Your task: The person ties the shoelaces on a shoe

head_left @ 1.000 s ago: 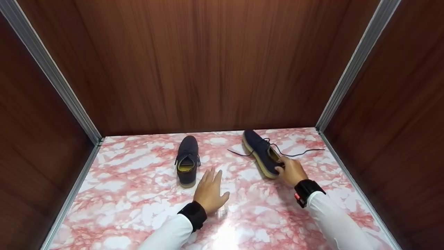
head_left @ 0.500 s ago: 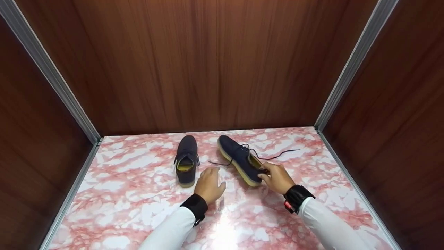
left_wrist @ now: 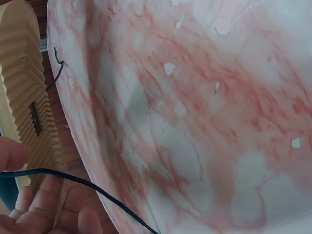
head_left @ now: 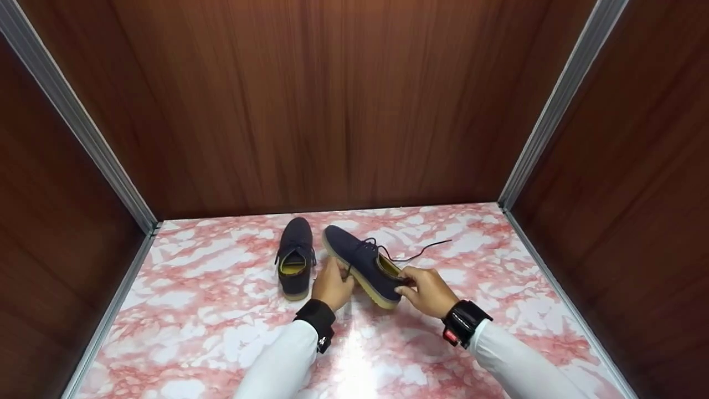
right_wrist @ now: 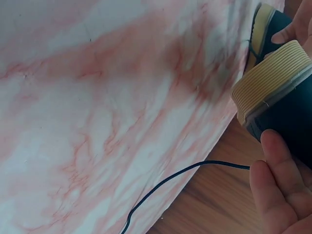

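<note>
A navy lace-up shoe [head_left: 365,260] with a yellowish sole is held between both hands, its toe pointing up and to the left in the head view. My left hand [head_left: 333,285] grips its forefoot from the left side; fingers reach under the ridged sole [left_wrist: 24,83] in the left wrist view. My right hand [head_left: 429,291] pinches the shoe's heel collar, with fingertips beside the heel [right_wrist: 273,87] in the right wrist view. One untied lace [head_left: 424,251] trails off to the right. Left of the hands, the matching shoe [head_left: 297,233] stands upright, toe away from me.
A red-and-white marbled tabletop [head_left: 210,310] lies under everything. Brown wood-grain panels [head_left: 310,111] enclose it at the back and both sides, with grey metal posts [head_left: 83,122] at the corners.
The right hand has brought the held shoe leftward, close to the other one. The left hand, earlier apart from it with fingers spread, now grips its forefoot. The matching shoe has stayed put.
</note>
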### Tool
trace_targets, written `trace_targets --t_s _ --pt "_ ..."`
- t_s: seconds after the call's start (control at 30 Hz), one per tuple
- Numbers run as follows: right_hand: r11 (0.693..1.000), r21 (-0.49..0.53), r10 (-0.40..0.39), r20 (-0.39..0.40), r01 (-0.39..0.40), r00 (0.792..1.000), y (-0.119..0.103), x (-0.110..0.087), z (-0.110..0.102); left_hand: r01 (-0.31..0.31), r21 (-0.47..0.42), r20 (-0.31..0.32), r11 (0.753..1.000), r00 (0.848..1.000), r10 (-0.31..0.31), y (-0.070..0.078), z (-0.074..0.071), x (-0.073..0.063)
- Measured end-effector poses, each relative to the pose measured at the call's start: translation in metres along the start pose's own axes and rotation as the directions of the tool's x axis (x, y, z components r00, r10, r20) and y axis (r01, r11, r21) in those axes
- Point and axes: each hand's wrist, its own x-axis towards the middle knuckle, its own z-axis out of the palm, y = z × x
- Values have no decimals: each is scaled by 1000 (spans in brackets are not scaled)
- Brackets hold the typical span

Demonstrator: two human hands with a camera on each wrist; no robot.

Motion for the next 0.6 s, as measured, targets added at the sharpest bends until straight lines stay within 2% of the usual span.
trace_targets --t_s 0.07,0.2,0.37,0.6 --pt "1000 5 -6 3 6 1000 -2 0 0 2 -1 -13 1000 1000 -2 -1 2 0" --pt "1000 -5 -4 4 4 1000 -5 -1 1 21 -1 16 1000 1000 -21 2 -1 -2" --pt "992 -121 -39 -10 38 999 -7 -5 6 25 -4 69 1000 997 -24 0 -13 -7" --pt "954 -275 -126 1 121 992 -12 -10 21 7 -17 67 1000 998 -6 -9 -31 -15"
